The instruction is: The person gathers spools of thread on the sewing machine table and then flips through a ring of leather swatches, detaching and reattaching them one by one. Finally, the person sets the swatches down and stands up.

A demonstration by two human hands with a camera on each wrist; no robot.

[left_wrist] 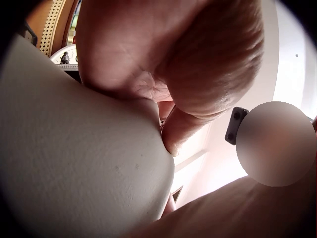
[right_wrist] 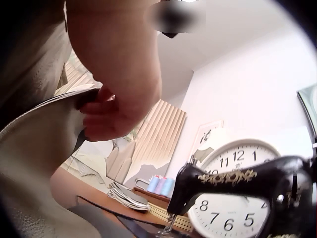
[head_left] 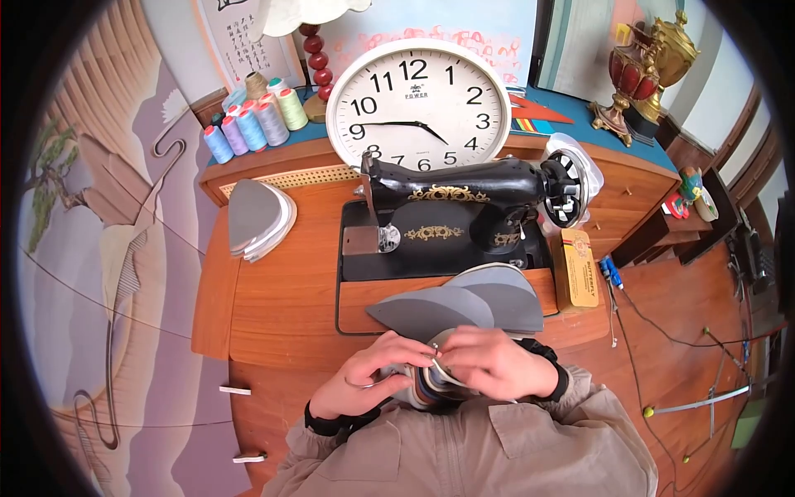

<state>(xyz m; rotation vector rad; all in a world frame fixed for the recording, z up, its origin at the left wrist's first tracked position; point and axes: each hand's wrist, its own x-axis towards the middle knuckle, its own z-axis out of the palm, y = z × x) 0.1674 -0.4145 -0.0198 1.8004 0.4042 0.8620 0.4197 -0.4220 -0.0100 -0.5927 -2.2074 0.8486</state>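
In the head view, both hands meet close to the person's body at the table's front edge. The left hand (head_left: pixel 364 379) and the right hand (head_left: pixel 503 361) pinch the edges of a curved, leathery piece (head_left: pixel 431 386) whose layered edges show pale and dark. Its smooth pale face (left_wrist: pixel 89 163) fills much of the left wrist view, with thumb and fingers at its rim. In the right wrist view, curled fingers grip the top edge of the bent material (right_wrist: pixel 37 141). Just beyond the hands lie overlapping grey petal-shaped pieces (head_left: pixel 431 308).
A black sewing machine (head_left: pixel 451 192) stands behind the grey pieces. To its left is a stack of similar pieces (head_left: pixel 258 217); a yellow box (head_left: pixel 578 269) sits at the right. Behind are a round clock (head_left: pixel 389 99) and several thread spools (head_left: pixel 272 124). Cables (head_left: pixel 662 334) trail across the floor.
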